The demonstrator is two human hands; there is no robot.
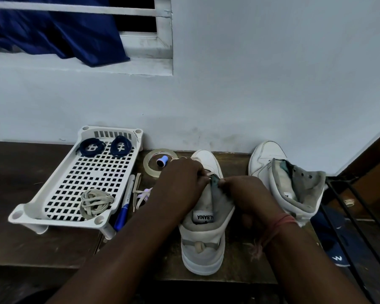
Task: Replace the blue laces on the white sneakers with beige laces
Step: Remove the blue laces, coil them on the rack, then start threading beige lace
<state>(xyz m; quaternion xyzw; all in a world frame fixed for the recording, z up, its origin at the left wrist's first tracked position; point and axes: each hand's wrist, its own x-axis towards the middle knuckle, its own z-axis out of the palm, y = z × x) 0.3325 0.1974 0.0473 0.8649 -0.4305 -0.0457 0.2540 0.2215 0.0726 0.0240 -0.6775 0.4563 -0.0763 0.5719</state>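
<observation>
Dim, cool, even light leaves the dark desk point(42, 238) murky and shadows soft, with no glare, mild softness throughout, and wide-angle bending of lines toward the edges.

Two bare forearms reach in from the near edge, both without sleeves, watch or gloves; the left hand point(180, 178) and the right hand point(248, 194) carry no rings that can be made out. Around the right wrist is a reddish-pink thread band point(280, 224), wound in several thin strands. From its near-left side a knotted, frayed tail of the same thread hangs loose, paler pink at its tufted ends
</observation>
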